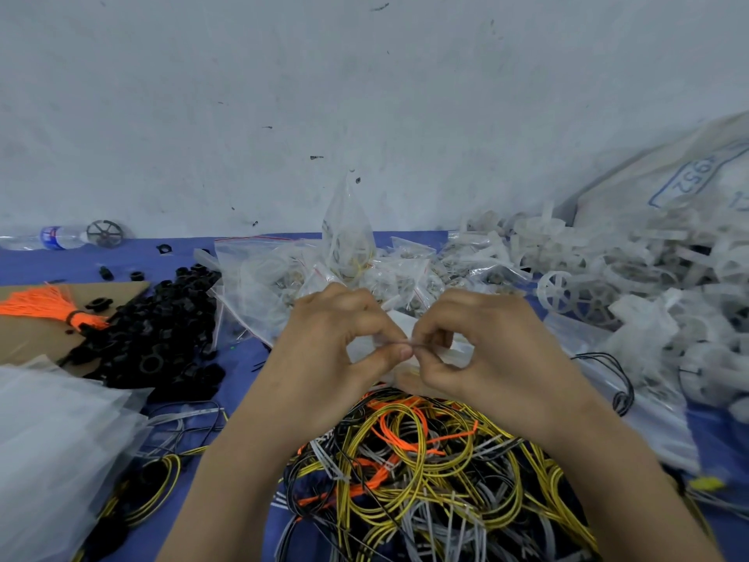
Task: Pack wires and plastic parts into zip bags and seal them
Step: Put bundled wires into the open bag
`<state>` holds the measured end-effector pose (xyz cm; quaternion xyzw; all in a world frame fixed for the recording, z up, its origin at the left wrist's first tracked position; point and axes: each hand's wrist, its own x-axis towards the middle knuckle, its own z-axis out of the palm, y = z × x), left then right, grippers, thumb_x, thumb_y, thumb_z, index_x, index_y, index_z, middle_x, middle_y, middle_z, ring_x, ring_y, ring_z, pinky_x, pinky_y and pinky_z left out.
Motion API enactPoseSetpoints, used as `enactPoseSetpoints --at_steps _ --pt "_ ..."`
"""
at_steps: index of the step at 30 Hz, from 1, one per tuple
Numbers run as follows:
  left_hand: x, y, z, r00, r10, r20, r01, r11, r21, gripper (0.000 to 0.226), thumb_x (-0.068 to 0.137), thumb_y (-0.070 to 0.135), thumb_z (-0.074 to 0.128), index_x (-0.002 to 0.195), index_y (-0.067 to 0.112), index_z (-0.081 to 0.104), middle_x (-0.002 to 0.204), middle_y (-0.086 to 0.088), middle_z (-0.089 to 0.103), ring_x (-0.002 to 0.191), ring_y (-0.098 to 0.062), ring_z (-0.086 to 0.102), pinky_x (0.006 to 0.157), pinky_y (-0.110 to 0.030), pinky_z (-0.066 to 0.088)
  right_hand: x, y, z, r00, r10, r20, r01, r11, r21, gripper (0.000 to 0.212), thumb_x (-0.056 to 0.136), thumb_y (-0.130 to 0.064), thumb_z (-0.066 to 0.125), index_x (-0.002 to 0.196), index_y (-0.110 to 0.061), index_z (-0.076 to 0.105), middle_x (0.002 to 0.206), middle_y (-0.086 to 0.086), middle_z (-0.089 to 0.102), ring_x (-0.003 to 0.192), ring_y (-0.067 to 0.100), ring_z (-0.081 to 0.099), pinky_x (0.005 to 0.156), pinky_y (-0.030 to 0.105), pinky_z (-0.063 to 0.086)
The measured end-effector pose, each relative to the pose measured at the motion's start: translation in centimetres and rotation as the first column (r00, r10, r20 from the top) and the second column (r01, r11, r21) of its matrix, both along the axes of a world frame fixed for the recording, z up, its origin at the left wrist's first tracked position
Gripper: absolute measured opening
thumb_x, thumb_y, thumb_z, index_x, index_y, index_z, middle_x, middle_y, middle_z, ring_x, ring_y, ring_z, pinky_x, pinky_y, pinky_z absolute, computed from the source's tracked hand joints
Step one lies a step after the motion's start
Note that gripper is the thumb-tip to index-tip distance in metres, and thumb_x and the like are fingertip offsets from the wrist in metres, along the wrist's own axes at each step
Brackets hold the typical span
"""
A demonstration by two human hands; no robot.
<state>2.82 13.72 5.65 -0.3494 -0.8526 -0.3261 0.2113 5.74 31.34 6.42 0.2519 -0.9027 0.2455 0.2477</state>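
**Current state.** Your left hand (336,342) and right hand (490,350) meet just above the wire pile (425,460). Each grip is closed, thumb against forefinger, pinching the top edge of a small clear zip bag (459,353). The bag sits between the two hands and your fingers hide most of it, so its contents cannot be made out. The step in hand appears to be sealing.

**Likely faults.**
- Partial seal: if the two grips press only at the centre, the ends of the zip track may stay open and parts may spill later.
- Trapped wire: a strand lying across the track would stop it from closing. Check the edge before you press along it.
- Snagging: the loose loops directly below may catch the bag as you lower it.
- Lost bag: if it slips, it could land among the packed bags (348,269) just beyond your hands, clear plastic on clear plastic, unsealed and hard to find.
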Motion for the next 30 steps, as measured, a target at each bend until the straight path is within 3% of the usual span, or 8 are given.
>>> enactPoseSetpoints --at_steps 6,13,19,23,26,30 --pt "0.1 0.1 0.1 1.0 0.006 0.027 -0.006 1.0 0.004 0.013 0.079 0.037 0.062 0.074 0.028 0.071 0.074 0.015 0.058 0.082 -0.006 0.051 0.077 -0.029 0.037 0.0 0.2 0.1 0.999 0.007 0.042 -0.005 0.999 -0.036 0.006 0.076 -0.014 0.07 0.072 -0.018 0.066 0.069 -0.011 0.057 0.067 0.008 0.053 0.064 0.028 0.046" --pt "0.2 0.5 -0.2 0.999 0.037 0.031 -0.036 0.999 -0.015 0.007 0.085 0.03 0.07 0.079 0.025 0.069 0.079 0.01 0.058 0.085 -0.008 0.049 0.078 -0.03 0.036 -0.1 0.6 0.3 0.998 -0.016 0.053 0.018 0.999 -0.033 0.005 0.074 -0.014 0.07 0.072 -0.015 0.066 0.07 -0.006 0.06 0.069 0.01 0.055 0.066 0.034 0.046" --pt "0.1 0.7 -0.4 0.999 0.036 0.019 -0.035 0.998 -0.042 0.022 0.081 0.046 0.05 0.077 0.029 0.064 0.076 0.009 0.055 0.084 -0.008 0.044 0.076 -0.029 0.035 0.0 1.0 0.6 0.99 -0.025 0.137 0.03 0.999 -0.034 0.018 0.07 -0.036 0.053 0.073 -0.022 0.064 0.072 -0.011 0.058 0.074 0.006 0.055 0.069 0.036 0.048" --pt "0.1 0.5 -0.4 0.996 0.023 0.087 -0.023 1.0 -0.001 0.011 0.08 0.038 0.058 0.075 0.029 0.061 0.075 0.01 0.056 0.083 -0.007 0.049 0.072 -0.021 0.036 0.0 1.0 0.6 0.989 -0.042 0.141 0.042 0.999 0.007 0.009 0.075 -0.027 0.06 0.074 -0.019 0.062 0.074 -0.009 0.058 0.074 0.007 0.053 0.071 0.03 0.045" --pt "0.2 0.3 -0.4 0.996 0.046 0.078 -0.041 0.997 -0.07 0.01 0.084 0.04 0.062 0.078 0.031 0.064 0.075 0.011 0.057 0.081 -0.007 0.049 0.071 -0.024 0.038 0.1 0.4 0.4 0.989 -0.023 0.147 0.021 1.0 0.011 0.003 0.078 -0.02 0.062 0.075 -0.019 0.062 0.076 -0.009 0.057 0.075 0.007 0.053 0.071 0.032 0.045" --pt "0.4 0.2 -0.2 0.994 0.011 0.108 -0.001 0.996 -0.084 0.01 0.086 0.031 0.066 0.077 0.033 0.062 0.073 0.012 0.056 0.078 -0.007 0.051 0.069 -0.032 0.043 0.1 0.6 0.4 0.979 -0.017 0.202 0.014 1.0 0.013 0.003 0.079 -0.025 0.06 0.077 -0.024 0.061 0.078 -0.014 0.057 0.079 0.004 0.053 0.073 0.031 0.047"
